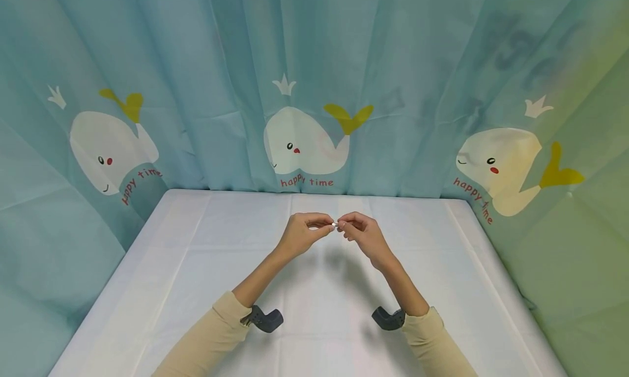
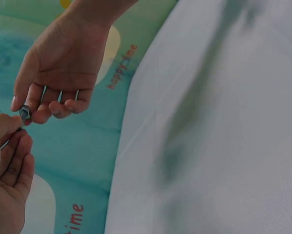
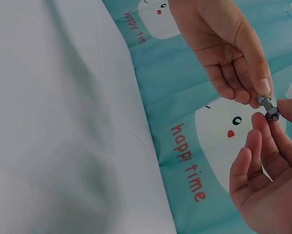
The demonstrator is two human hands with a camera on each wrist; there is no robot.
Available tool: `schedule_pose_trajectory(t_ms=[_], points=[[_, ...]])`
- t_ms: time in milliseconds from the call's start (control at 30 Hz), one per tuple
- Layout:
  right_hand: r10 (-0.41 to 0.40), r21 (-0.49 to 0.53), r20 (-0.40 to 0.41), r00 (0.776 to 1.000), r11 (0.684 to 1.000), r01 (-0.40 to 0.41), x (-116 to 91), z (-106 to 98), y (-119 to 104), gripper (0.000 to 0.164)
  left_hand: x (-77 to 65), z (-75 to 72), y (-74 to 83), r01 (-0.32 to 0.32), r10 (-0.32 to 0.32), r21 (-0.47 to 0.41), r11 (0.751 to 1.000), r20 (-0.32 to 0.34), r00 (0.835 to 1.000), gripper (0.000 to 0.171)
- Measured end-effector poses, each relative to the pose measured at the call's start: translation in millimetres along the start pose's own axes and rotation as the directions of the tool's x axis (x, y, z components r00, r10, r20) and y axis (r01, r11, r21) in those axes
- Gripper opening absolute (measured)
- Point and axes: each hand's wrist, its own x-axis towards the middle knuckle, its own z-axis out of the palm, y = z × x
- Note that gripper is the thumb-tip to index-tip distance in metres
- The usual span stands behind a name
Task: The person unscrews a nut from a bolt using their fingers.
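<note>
Above the table, both hands meet at a small metal bolt with a nut on it. My left hand (image 1: 298, 235) pinches the head end of the bolt (image 3: 267, 104) between thumb and fingertips. On the other end sits the hex nut (image 3: 273, 115), which my right hand (image 1: 365, 236) holds between thumb and fingers. Bare thread shows between the bolt head and the nut in the right wrist view. From the left wrist, the nut (image 2: 25, 112) appears at the right hand's fingertips, with most of the bolt hidden by the left fingers.
A white-covered table (image 1: 236, 289) lies below the hands. Blue-green curtains (image 1: 236, 93) printed with whales hang behind it and along both sides. Dark curved wrist mounts (image 1: 265, 319) stick out inward from the cuffs.
</note>
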Motion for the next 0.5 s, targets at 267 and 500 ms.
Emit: schedule_pose_trajectory(t_ms=[267, 500], points=[[-0.053, 0.0, 0.0, 0.999, 0.999, 0.053, -0.2, -0.4, 2.5, 0.021, -1.1, 0.0, -1.0, 0.016, -0.016, 0.004, 1.0, -0.003, 1.0, 0.01], [-0.072, -0.008, 0.002, 0.997, 0.997, 0.072, -2.3, -0.2, -0.7, 0.014, -1.4, -0.1, 0.0, 0.018, -0.018, -0.005, 1.0, 0.001, 1.0, 0.01]])
